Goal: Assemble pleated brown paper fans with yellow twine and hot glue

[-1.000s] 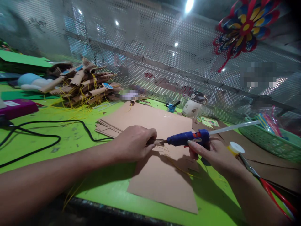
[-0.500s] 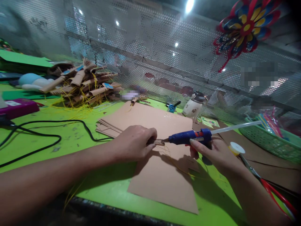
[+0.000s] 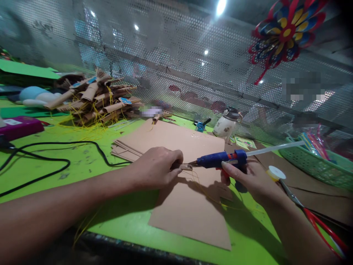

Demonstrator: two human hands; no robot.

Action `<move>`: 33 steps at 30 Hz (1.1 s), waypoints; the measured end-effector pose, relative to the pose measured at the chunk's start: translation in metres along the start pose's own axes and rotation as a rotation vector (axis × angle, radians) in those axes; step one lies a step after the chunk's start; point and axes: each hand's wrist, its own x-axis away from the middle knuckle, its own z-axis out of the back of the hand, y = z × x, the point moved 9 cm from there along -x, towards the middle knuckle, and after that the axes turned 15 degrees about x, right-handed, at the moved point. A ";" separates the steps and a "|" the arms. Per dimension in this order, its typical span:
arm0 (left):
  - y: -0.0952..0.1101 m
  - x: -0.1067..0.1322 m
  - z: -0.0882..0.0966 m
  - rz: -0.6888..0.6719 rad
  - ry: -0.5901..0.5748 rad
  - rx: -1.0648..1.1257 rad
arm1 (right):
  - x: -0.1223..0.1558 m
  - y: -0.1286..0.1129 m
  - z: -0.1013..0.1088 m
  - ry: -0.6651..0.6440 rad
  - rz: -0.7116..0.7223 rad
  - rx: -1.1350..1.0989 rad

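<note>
My left hand (image 3: pixel 157 167) is closed, pinching a small rolled piece of brown paper (image 3: pixel 187 167) between thumb and fingers; most of it is hidden in the hand. My right hand (image 3: pixel 256 178) grips a blue hot glue gun (image 3: pixel 212 160), its nozzle at the exposed end of the paper roll. From the gun's rear a long clear glue stick (image 3: pixel 275 148) juts out to the right. Yellow string (image 3: pixel 202 189) trails below the roll. Under both hands lie brown paper sheets (image 3: pixel 193 224).
At the back left is a heap of brown paper rolls (image 3: pixel 91 92) with yellow string. A black cable (image 3: pixel 82 142) crosses the green table. Red-handled scissors (image 3: pixel 311 217), a white spool (image 3: pixel 276 172) and a green basket (image 3: pixel 317 162) are at right. A jar (image 3: pixel 226 123) stands behind.
The view has shifted very slightly. Both hands keep their places, with the glue gun nozzle still at the end of the paper roll.
</note>
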 end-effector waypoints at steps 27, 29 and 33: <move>0.040 0.019 0.002 -0.527 0.237 -0.457 | 0.008 -0.010 0.015 0.066 0.029 0.037; 0.039 0.019 0.003 -0.520 0.258 -0.439 | 0.010 -0.012 0.017 0.069 0.025 0.045; 0.039 0.021 0.006 -0.515 0.283 -0.397 | 0.013 -0.015 0.020 0.082 0.012 0.063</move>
